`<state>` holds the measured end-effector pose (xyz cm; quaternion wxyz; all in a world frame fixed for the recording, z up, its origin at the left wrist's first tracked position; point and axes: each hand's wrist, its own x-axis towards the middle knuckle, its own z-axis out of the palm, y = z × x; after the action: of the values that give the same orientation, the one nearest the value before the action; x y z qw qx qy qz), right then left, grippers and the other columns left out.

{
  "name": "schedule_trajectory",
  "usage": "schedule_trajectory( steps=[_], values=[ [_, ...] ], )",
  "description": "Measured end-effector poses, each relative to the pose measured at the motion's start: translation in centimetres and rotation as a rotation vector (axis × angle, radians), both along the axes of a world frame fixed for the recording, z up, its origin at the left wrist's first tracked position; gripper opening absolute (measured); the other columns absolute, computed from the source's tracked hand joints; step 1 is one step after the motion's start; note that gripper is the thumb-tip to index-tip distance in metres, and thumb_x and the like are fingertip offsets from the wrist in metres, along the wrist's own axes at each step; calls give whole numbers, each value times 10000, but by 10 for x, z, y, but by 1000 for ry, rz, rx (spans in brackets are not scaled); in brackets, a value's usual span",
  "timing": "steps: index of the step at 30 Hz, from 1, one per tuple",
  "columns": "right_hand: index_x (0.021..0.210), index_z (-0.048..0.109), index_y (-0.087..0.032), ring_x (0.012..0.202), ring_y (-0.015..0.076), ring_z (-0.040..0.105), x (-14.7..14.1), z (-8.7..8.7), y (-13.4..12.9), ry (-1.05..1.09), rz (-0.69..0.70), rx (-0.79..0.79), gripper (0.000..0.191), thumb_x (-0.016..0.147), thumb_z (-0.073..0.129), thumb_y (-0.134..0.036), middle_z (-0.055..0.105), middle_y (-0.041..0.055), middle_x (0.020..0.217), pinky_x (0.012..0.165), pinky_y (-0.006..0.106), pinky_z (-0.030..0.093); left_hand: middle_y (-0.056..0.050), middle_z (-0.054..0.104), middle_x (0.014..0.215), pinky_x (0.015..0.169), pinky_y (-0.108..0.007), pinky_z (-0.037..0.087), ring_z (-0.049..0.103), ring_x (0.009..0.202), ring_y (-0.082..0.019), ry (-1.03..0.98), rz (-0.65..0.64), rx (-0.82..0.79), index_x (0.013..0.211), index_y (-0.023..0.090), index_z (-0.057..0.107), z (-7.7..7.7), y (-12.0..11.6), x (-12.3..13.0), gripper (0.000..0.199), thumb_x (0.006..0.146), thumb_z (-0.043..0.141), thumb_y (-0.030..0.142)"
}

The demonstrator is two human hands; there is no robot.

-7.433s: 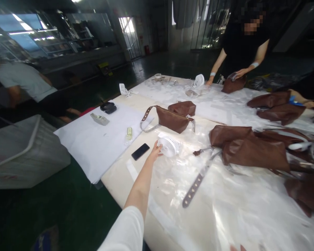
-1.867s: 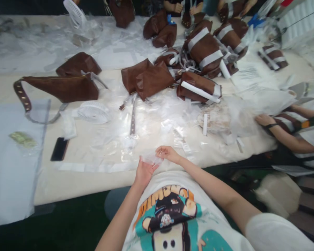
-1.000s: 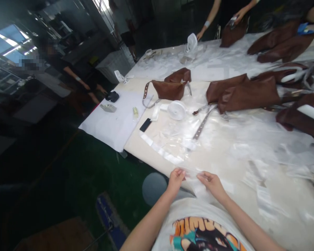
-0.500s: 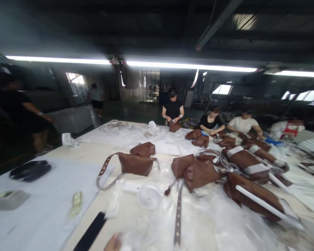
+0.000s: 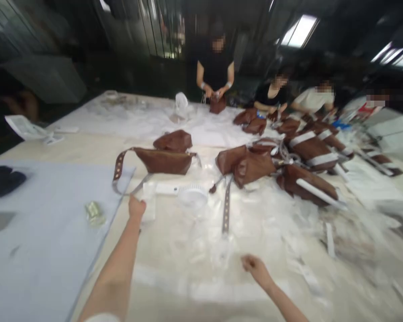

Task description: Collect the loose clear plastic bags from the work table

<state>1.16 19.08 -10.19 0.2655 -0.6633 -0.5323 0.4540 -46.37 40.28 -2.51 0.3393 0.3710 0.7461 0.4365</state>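
My left hand [image 5: 136,207] reaches forward, fingers curled at the lower loop of a brown bag's strap [image 5: 118,166], and appears to pinch it; blur hides the fingertips. The strap has pale metal eyelets and belongs to a brown handbag [image 5: 164,161] standing on the table. Just right of this hand lie a white strip [image 5: 149,203] and a white handheld fan [image 5: 192,195]. Lower right, my right hand [image 5: 253,264] hovers over clear plastic with curled fingers and nothing visible in them. A strap with eyelets [image 5: 226,210] lies beyond it.
More brown bags [image 5: 255,165] crowd the table's right half, some with white wrapping. A crumpled greenish packet [image 5: 95,213] and a black item [image 5: 3,181] lie on the pale sheet [image 5: 47,241] at left. Several people work across the table, one standing person [image 5: 215,67] holding a brown bag.
The view has tipped down and drawn nearer to the table. My left hand has moved forward to the bag strap; my right hand has come into view. The black flat object is now mostly hidden.
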Motion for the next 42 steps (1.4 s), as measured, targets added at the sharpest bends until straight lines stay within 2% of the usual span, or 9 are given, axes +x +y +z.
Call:
schedule_trajectory(
  steps=[3,6,10,14,20,23,31,36,42],
  values=[
    [816,705,-216,612,240,626,8,-12,-38,26,-61,-129,431,689,620,-619,638,22,590,671,400,531,-88,655,1237,988,-433,522,640,1092,-204,172,73,-49,1186,145,630,-55,-42,14,271,936,609,245],
    [926,706,-193,664,231,643,12,-23,-39,29,-17,-186,450,716,626,-583,687,30,680,709,376,526,-78,696,1144,989,-376,514,652,1023,-175,248,70,-68,1117,148,666,-96,-112,33,234,920,539,130],
    [926,706,-195,683,238,659,10,-23,-34,19,63,-204,412,727,622,-545,708,40,733,716,372,520,-85,680,1021,881,-388,552,652,844,-190,286,30,-99,1075,163,683,-123,-206,70,251,828,635,155],
    [933,703,-188,699,247,670,7,-16,-36,8,80,-227,433,707,620,-547,718,54,770,722,374,517,-109,603,1171,1032,-455,477,577,1140,-279,336,-28,-123,1189,219,657,-136,-255,90,484,720,754,149],
    [931,700,-187,699,245,669,6,-11,-42,21,68,-230,433,701,624,-546,717,50,762,729,375,514,-71,647,948,986,-435,492,608,1019,-240,336,-66,-122,869,205,695,-150,-249,75,135,782,663,106],
    [927,704,-195,698,247,670,12,-10,-49,11,55,-212,423,711,620,-549,717,46,754,721,375,513,-57,671,884,907,-407,533,642,882,-199,310,-9,-77,893,164,673,-155,-233,67,69,855,615,170],
    [931,703,-190,697,248,682,28,-21,-66,18,-2,-216,426,707,610,-540,726,55,772,716,376,529,-134,699,1122,959,-420,526,652,1071,-241,293,-50,-14,1109,148,669,-158,-190,86,264,892,558,250],
    [944,705,-200,717,241,690,27,-25,-64,-39,34,-131,358,768,586,-488,735,59,805,725,378,547,-107,454,1547,1187,-521,317,375,1430,-366,297,-400,-49,1320,279,604,-149,-169,110,889,497,936,226],
    [1045,676,-192,757,199,679,-3,-33,-15,-142,129,-11,265,797,627,-273,713,96,1074,725,357,567,-136,695,1154,1132,-503,392,553,1233,-327,236,-448,-164,969,194,722,-148,-174,127,216,755,749,198]
  ],
)
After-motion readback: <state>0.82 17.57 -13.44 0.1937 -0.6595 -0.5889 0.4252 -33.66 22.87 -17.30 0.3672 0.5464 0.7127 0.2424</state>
